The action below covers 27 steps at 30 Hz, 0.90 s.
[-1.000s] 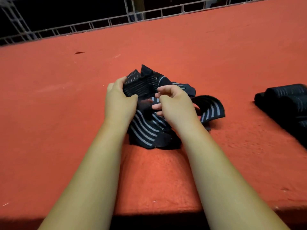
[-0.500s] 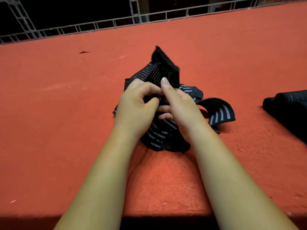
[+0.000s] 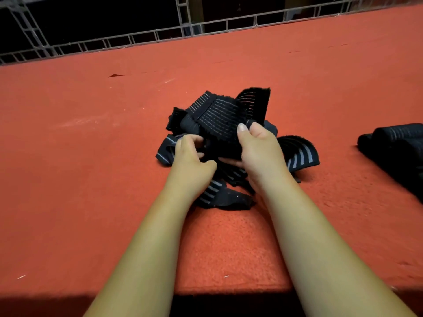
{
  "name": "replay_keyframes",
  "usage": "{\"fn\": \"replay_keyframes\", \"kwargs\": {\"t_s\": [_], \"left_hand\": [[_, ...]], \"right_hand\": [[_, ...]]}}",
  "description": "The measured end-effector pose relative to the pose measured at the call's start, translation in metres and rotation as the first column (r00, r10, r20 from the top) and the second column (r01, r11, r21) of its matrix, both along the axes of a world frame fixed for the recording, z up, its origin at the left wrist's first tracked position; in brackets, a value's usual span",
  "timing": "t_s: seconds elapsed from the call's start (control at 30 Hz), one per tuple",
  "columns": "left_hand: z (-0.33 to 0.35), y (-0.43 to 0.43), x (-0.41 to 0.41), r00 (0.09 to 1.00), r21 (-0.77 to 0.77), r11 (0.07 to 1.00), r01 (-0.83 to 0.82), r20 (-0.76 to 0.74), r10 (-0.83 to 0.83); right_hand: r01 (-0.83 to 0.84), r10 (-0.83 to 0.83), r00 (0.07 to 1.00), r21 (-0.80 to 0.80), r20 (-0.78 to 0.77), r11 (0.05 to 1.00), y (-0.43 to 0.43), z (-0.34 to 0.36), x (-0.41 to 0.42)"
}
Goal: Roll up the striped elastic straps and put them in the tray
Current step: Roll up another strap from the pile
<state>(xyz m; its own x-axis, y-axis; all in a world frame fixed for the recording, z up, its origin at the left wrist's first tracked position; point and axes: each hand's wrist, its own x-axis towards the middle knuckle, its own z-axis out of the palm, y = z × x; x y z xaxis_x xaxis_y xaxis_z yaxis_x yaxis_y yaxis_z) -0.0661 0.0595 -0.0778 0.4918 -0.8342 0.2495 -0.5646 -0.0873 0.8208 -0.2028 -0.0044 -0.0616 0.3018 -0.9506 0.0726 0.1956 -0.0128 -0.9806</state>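
On the red felt-like tabletop (image 3: 91,179), dead centre of the head view, sits a tangled heap of black elastic straps with grey stripes (image 3: 299,157). Both hands are buried in it, close together but not touching as far as I can see. The right hand (image 3: 259,149) pinches one wide black ribbed strap (image 3: 217,115), thumb on top near its lower edge and fingers tucked underneath, so that strap is held up and fanned over the rest of the heap. The left hand (image 3: 191,156) has its fingers curled into the fabric just left of that, gripping something. Which layer exactly, can't tell, it's all black on black. Loose striped ends spill out to the right and down between the wrists. Over at the right edge, well apart from the heap, a few rolled black straps (image 3: 396,136) lie side by side on something dark; whether that's the tray I can't make out. A grey metal truss frame (image 3: 142,38) runs along the far side.
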Motion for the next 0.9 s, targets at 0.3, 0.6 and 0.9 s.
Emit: {"fn": "replay_keyframes", "kwargs": {"t_s": [0.3, 0.6, 0.9], "left_hand": [[-0.019, -0.015, 0.010, 0.923, 0.150, 0.987, 0.050, 0.371, -0.103], [-0.015, -0.018, -0.001, 0.925, 0.067, 0.992, -0.107, 0.372, 0.074], [-0.013, -0.019, -0.008, 0.936, 0.151, 0.968, -0.199, 0.323, 0.142]], "right_hand": [[0.253, -0.266, 0.961, -0.153, -0.073, 0.955, -0.007, 0.003, -0.009], [0.324, -0.325, 0.946, -0.072, 0.002, 0.943, 0.004, 0.007, -0.012], [0.287, -0.337, 0.894, 0.199, 0.297, 0.937, 0.017, 0.015, -0.009]]}}
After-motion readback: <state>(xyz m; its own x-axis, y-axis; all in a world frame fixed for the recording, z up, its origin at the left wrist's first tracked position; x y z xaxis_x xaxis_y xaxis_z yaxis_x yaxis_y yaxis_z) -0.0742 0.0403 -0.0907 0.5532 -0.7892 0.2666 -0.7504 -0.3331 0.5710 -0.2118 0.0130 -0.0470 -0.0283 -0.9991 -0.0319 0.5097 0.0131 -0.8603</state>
